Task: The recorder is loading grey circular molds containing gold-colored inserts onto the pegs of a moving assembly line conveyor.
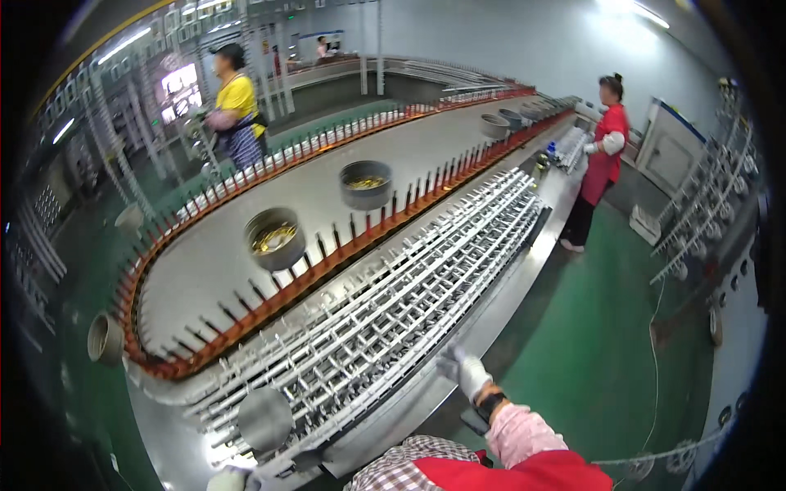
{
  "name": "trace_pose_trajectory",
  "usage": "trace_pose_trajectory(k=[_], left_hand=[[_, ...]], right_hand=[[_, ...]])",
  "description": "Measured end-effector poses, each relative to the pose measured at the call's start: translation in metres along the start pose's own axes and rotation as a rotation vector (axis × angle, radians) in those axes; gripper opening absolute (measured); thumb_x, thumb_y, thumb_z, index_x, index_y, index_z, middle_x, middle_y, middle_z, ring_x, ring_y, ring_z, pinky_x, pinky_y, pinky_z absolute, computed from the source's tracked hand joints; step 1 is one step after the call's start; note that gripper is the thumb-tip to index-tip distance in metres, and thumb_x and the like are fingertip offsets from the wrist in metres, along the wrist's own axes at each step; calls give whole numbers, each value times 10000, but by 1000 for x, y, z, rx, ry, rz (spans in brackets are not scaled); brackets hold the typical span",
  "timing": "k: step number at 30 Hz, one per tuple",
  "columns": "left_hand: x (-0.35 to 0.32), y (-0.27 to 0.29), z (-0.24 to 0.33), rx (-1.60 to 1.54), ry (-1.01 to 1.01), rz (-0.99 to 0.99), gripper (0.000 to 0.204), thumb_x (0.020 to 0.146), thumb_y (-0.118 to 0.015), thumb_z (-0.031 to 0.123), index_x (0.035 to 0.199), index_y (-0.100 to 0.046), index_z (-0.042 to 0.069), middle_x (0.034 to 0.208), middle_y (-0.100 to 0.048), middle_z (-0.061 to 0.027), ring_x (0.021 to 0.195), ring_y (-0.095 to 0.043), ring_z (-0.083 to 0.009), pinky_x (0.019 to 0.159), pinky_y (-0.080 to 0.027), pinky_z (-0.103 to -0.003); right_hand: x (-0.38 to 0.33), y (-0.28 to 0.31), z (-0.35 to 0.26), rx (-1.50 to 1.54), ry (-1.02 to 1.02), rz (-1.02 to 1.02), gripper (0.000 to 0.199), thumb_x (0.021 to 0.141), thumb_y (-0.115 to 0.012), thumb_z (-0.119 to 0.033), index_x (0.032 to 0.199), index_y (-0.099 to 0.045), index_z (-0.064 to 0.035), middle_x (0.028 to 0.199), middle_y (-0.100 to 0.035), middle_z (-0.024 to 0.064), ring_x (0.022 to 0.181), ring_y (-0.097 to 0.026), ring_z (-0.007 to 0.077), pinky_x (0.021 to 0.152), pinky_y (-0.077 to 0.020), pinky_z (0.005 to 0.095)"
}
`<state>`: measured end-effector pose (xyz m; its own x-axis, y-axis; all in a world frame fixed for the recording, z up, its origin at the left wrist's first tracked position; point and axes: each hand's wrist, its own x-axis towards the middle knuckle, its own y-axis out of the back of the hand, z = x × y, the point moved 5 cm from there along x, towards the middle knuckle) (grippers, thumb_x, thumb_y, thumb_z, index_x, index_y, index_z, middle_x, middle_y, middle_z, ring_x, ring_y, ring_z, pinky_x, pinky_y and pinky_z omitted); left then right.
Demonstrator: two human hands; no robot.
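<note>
My right hand (465, 371), in a white glove with a dark band at the wrist, hovers by the front edge of the metal bench (491, 315). Its fingers look stretched out and somewhat blurred, with nothing seen in them. Gloved too, my left hand (233, 479) shows only in part at the lower left, near the close end of the racks; its fingers are mostly cut off. Silver metal racks (385, 327) with many short crossbars lie along the bench beside both hands. A round grey disc (264, 419) rests on their near end.
Beyond the racks runs a looping conveyor (327, 266) with upright dark pins. Two grey bowls (275, 254) (366, 196) of gold-coloured parts stand inside the loop. A person in red (607, 139) stands farther along the bench, another in yellow (237, 106) across the conveyor. Racks hang at right.
</note>
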<state>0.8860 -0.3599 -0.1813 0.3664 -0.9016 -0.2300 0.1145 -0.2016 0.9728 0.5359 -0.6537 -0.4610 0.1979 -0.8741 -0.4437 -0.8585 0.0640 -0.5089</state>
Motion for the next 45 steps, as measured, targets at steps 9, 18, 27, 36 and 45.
trace_pose_trajectory(k=[9,18,27,36,45], left_hand=[[-40,8,-32,44,-155,345,220,750,-546,148,956,-556,69,777,-542,-121,658,-524,-299,591,-417,-403],[-60,-84,-49,-609,179,-139,252,817,-508,125,1014,-542,-29,787,-581,-205,760,-572,-290,691,-442,-350],[-64,-112,-68,-345,-67,254,141,822,-510,127,735,-540,19,589,-485,-164,534,-458,-310,525,-388,-381],[-60,-129,-113,-419,113,443,264,829,-532,202,993,-581,1,874,-582,-204,794,-526,-343,752,-431,-385],[27,-273,-161,-277,108,32,211,753,-595,174,936,-620,71,839,-608,-179,823,-567,-337,732,-451,-404]], right_hand=[[50,-77,-94,401,145,19,328,872,-480,-331,1008,-506,-34,687,-545,70,582,-532,190,572,-482,391],[-35,-150,-66,719,120,-247,168,786,-571,-157,939,-591,-90,1027,-591,68,586,-560,116,822,-482,414],[-32,-92,-32,402,28,-103,398,858,-473,-418,1025,-501,-58,915,-588,121,745,-563,266,657,-493,395],[-14,-127,1,207,-319,-295,550,861,-360,-495,1128,-433,-20,905,-589,204,754,-543,264,704,-431,502],[6,-78,43,-24,-511,-177,528,870,-383,-495,1239,-319,-123,1227,-359,211,1096,-384,447,900,-322,577]])
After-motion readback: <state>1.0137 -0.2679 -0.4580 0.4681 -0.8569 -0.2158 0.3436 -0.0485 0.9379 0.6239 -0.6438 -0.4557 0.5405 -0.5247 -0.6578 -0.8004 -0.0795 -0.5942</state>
